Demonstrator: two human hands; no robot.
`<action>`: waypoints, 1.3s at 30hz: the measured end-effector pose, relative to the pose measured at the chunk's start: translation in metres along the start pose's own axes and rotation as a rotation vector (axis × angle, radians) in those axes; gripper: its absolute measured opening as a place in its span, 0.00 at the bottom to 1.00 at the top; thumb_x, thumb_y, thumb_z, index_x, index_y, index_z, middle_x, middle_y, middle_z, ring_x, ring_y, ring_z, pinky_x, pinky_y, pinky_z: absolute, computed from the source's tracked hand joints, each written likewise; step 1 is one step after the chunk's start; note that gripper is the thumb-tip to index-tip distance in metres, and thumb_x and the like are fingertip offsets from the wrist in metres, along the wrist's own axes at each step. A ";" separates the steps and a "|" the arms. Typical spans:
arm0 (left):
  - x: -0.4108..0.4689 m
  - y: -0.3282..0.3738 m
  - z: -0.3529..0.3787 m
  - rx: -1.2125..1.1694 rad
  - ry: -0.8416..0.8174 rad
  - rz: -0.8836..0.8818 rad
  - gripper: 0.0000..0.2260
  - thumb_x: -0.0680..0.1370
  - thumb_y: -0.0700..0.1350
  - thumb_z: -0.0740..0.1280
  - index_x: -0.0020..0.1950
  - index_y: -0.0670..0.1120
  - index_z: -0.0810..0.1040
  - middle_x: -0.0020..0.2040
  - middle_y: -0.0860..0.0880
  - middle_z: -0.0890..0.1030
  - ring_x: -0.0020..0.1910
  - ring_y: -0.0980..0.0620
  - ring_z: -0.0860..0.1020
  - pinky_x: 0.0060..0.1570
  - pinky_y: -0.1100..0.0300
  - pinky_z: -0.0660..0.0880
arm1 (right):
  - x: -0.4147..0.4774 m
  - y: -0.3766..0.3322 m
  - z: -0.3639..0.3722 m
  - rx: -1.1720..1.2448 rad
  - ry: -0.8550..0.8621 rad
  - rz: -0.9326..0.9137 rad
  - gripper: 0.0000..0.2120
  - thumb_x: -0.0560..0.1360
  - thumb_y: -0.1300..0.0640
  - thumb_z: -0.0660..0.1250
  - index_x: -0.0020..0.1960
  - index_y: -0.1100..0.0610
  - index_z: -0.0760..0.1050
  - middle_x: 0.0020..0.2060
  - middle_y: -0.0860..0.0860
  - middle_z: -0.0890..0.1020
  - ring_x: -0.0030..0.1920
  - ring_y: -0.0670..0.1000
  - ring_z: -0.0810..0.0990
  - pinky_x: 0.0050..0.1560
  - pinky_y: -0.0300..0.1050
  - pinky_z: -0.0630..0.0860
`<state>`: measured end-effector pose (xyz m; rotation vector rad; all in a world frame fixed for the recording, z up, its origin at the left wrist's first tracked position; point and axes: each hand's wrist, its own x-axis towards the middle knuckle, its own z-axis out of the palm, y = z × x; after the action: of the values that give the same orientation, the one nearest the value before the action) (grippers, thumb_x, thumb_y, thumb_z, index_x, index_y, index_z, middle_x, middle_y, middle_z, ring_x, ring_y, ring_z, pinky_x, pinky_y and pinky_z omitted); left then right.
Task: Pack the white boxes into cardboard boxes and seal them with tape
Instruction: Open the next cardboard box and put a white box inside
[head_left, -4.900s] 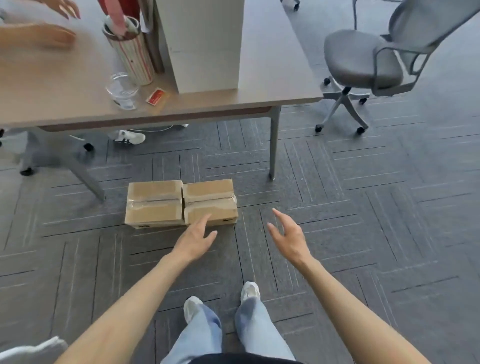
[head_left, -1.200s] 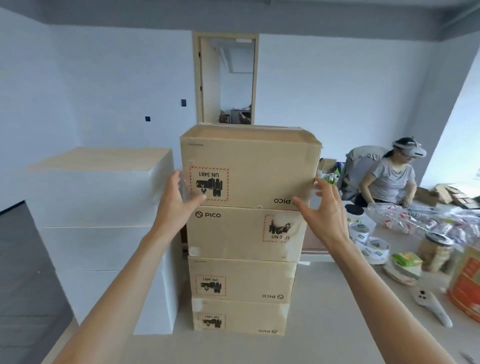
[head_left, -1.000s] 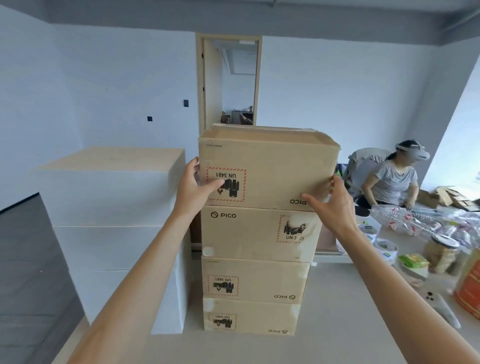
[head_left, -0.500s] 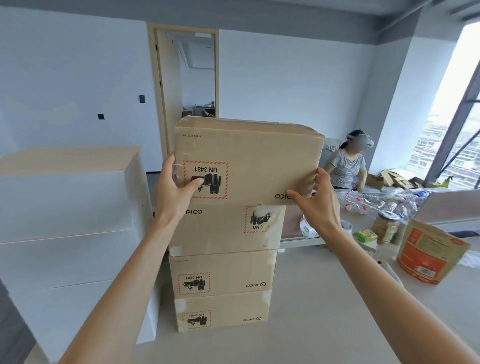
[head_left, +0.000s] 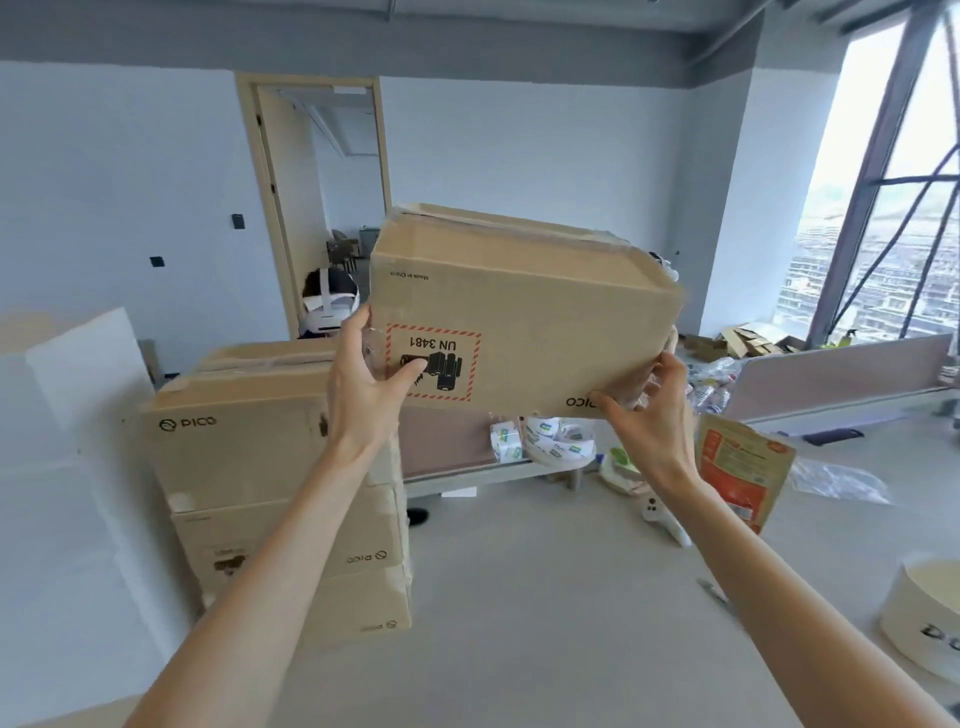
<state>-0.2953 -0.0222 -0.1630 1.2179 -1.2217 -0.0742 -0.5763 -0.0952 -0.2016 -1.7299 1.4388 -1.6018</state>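
I hold a taped cardboard box (head_left: 524, 322) in the air, tilted, its label upside down. My left hand (head_left: 363, 384) grips its left end, thumb on the front face. My right hand (head_left: 649, 410) grips its lower right corner from below. To the left, a stack of three more cardboard boxes (head_left: 249, 447) stands on the table. Big white boxes (head_left: 67, 467) stand at the far left.
The light table (head_left: 519, 597) carries tape rolls (head_left: 550, 441), an orange pouch (head_left: 743, 467), a white controller (head_left: 660, 514) and a round white container (head_left: 924, 613). A person's head with a white headset (head_left: 332, 306) shows behind the stack. A low partition (head_left: 841, 374) runs along the right.
I have lifted the top box off the stack and swung it to the right, clear of the remaining boxes. The view has turned right toward the window.
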 end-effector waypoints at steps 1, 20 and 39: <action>-0.013 0.007 0.018 -0.003 -0.005 -0.015 0.31 0.70 0.40 0.76 0.68 0.54 0.67 0.61 0.54 0.77 0.61 0.54 0.75 0.60 0.48 0.76 | 0.001 0.017 -0.017 0.003 -0.012 0.022 0.39 0.66 0.50 0.79 0.70 0.53 0.61 0.62 0.47 0.75 0.62 0.53 0.78 0.60 0.58 0.76; -0.281 -0.080 0.117 0.398 -0.161 -0.633 0.24 0.73 0.38 0.74 0.60 0.42 0.62 0.53 0.50 0.75 0.49 0.49 0.75 0.46 0.57 0.70 | -0.101 0.243 -0.087 -0.196 -0.474 0.352 0.31 0.63 0.50 0.81 0.54 0.53 0.63 0.51 0.49 0.75 0.51 0.52 0.76 0.49 0.52 0.76; -0.319 -0.115 0.072 0.180 -0.423 -1.016 0.31 0.74 0.33 0.65 0.74 0.48 0.61 0.65 0.54 0.71 0.65 0.54 0.68 0.63 0.57 0.65 | -0.144 0.280 -0.090 -0.132 -0.774 0.432 0.21 0.76 0.34 0.61 0.59 0.49 0.69 0.53 0.46 0.79 0.56 0.49 0.78 0.58 0.49 0.73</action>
<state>-0.4207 0.0789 -0.4706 1.9464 -0.8447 -1.0276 -0.7481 -0.0562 -0.4777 -1.6699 1.3780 -0.5237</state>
